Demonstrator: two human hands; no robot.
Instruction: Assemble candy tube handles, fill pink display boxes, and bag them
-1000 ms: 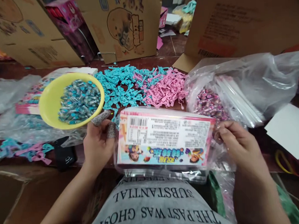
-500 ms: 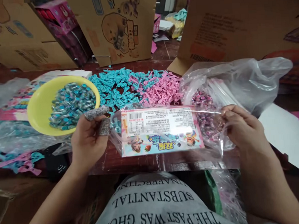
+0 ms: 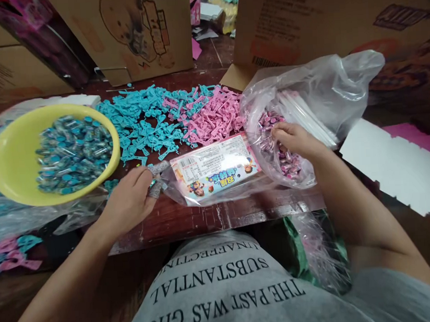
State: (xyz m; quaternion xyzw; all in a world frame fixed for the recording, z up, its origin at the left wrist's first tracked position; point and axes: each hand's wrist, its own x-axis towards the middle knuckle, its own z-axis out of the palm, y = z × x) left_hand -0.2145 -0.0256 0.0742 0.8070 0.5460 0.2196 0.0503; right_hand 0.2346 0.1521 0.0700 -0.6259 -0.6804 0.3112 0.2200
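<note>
One clear packet [image 3: 215, 173] with a printed card inside is laid flat on the dark wooden table [image 3: 203, 219], just in front of the person's grey shirt. Its left end is pinched by the left hand [image 3: 130, 201], whose fingertips [image 3: 157, 170] are wrapped in grey covers and closed tightly on the plastic. The right hand [image 3: 295, 140] is sunk into a large clear bag [image 3: 326, 85] just to the right of the packet; its fingers are curled among small pink wrapped pieces [image 3: 285, 159], though whether any piece is actually gripped cannot be told. White sticks [image 3: 306, 115] are seen inside the same bag, beside the hand. Beyond the packet, heaps of blue plastic parts [image 3: 137, 124] and pink plastic parts [image 3: 216, 117] are spread side by side on the table. A yellow bowl [image 3: 6, 164] filled with blue capsules [image 3: 73, 151] is set to the left, near the left hand. Cardboard boxes [image 3: 143, 35] are stood along the far edge
</note>
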